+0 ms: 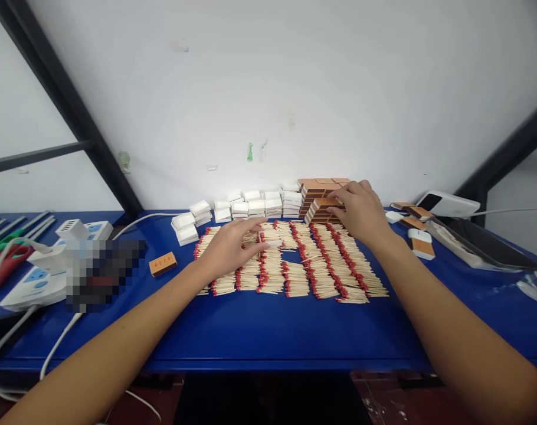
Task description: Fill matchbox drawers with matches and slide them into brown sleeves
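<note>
My left hand [233, 245] is closed around a small white matchbox tray [272, 242], thumb on the near side and fingers on the far side. Red match heads show inside the tray. Under and around it, rows of red-tipped matches [295, 277] lie on the blue table. At the back right, my right hand [361, 209] has its thumb and fingers closed on a matchbox [324, 202] at the top of the lower front stack. Behind that rises a taller stack of orange-and-brown matchboxes [310, 192].
Stacked white trays [256, 206] line the wall. One orange matchbox [163, 264] lies left of the matches. A power strip [33, 286] with cables and scissors [7, 260] occupy the left side. Loose boxes [413, 223] and a white device [448, 203] are at right.
</note>
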Motion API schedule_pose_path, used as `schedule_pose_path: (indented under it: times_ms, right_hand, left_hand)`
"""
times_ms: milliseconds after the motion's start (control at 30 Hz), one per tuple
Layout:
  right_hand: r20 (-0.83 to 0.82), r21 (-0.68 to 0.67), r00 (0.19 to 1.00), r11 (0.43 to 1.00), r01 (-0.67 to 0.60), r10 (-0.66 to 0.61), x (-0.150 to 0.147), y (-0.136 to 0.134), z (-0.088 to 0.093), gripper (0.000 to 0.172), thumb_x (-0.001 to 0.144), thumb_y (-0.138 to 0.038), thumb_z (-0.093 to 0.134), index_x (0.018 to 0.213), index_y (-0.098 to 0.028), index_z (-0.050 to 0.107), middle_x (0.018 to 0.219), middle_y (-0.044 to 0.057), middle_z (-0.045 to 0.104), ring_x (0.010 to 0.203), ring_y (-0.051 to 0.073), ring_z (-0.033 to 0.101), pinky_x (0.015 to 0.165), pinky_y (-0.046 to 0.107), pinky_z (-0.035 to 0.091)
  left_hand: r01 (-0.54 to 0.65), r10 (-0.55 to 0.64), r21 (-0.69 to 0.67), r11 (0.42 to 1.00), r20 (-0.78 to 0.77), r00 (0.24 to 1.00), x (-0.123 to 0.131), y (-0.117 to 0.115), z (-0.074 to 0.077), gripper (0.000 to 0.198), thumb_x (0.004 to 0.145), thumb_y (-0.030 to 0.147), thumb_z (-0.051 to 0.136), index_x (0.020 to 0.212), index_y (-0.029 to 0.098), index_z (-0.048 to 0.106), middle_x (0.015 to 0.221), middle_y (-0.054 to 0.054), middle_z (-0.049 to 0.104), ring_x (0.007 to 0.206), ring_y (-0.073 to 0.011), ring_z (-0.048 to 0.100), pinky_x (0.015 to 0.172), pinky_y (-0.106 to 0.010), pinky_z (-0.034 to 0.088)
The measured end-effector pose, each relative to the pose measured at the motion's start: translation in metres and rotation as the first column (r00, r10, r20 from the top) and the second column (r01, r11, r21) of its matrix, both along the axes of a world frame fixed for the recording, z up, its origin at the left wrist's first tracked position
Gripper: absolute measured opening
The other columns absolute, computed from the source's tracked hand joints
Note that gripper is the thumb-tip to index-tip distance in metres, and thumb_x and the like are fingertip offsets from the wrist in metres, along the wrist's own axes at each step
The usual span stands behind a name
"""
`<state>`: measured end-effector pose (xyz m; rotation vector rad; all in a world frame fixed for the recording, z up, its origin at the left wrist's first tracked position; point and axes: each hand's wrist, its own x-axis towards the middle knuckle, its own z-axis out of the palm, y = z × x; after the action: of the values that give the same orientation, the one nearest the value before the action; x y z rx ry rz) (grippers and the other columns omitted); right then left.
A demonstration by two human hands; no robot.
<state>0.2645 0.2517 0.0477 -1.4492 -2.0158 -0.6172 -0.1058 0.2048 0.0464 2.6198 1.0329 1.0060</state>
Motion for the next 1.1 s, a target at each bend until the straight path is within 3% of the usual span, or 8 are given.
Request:
schedule_pose_path:
  times_ms: [267,600,800,967,1100]
  right_hand:
    - [0.018,0.001,0.999,1.0,-0.028,0.028,0.006,0.006,0.0,0.032,0.104,-0.037,0.053,0.114,-0.02,0.078,0.109,0.02,0.067,0.109,0.041,0.052,0.092,0.059,0.048]
    - [0.035,-0.001,0.997,0.998,-0.062,0.062,-0.01,-0.003,0.006,0.036,0.1,-0.02,0.047,0.124,-0.015,0.073,0.115,0.022,0.068,0.117,0.043,0.055,0.099,0.061,0.049]
    - [0.015,-0.031,0.995,0.994,-0.103,0.104,-0.013,-0.001,0.006,0.03,0.1,-0.022,0.049,0.113,-0.019,0.076,0.108,0.019,0.069,0.114,0.04,0.057,0.101,0.061,0.048]
    - [-0.034,-0.012,0.977,0.977,-0.211,0.21,-0.037,-0.021,0.021,0.029,0.103,-0.027,0.047,0.111,-0.026,0.075,0.107,0.016,0.068,0.115,0.04,0.056,0.1,0.061,0.046]
    - [-0.049,-0.102,0.94,0.934,-0.342,0.339,-0.069,-0.042,0.026,0.02,0.103,-0.03,0.052,0.109,-0.029,0.072,0.108,0.012,0.069,0.112,0.037,0.058,0.101,0.058,0.047]
  left_hand:
    - [0.001,-0.001,0.016,1.0,-0.011,1.0,-0.001,0.001,0.0,0.053,0.097,0.04,0.079,0.145,0.026,0.06,0.121,-0.008,0.079,0.114,-0.0266,0.075,0.1,-0.045,0.059]
    - [-0.001,0.002,0.036,0.999,-0.018,1.0,-0.003,0.002,0.001,0.054,0.097,0.041,0.08,0.146,0.027,0.06,0.122,-0.008,0.079,0.115,-0.0273,0.075,0.102,-0.046,0.059]
    - [-0.002,0.003,0.04,0.999,-0.023,1.0,-0.002,0.001,0.002,0.055,0.096,0.04,0.08,0.146,0.026,0.06,0.122,-0.008,0.079,0.116,-0.0277,0.075,0.102,-0.046,0.059]
    - [-0.013,0.013,0.059,0.998,0.002,1.0,-0.002,0.001,0.005,0.055,0.097,0.041,0.08,0.146,0.026,0.06,0.122,-0.009,0.08,0.115,-0.0283,0.075,0.102,-0.047,0.059]
    - [-0.042,0.041,0.033,0.999,0.039,0.998,-0.001,0.0,0.008,0.054,0.096,0.042,0.08,0.144,0.026,0.062,0.118,-0.007,0.082,0.113,-0.0277,0.077,0.102,-0.045,0.059]
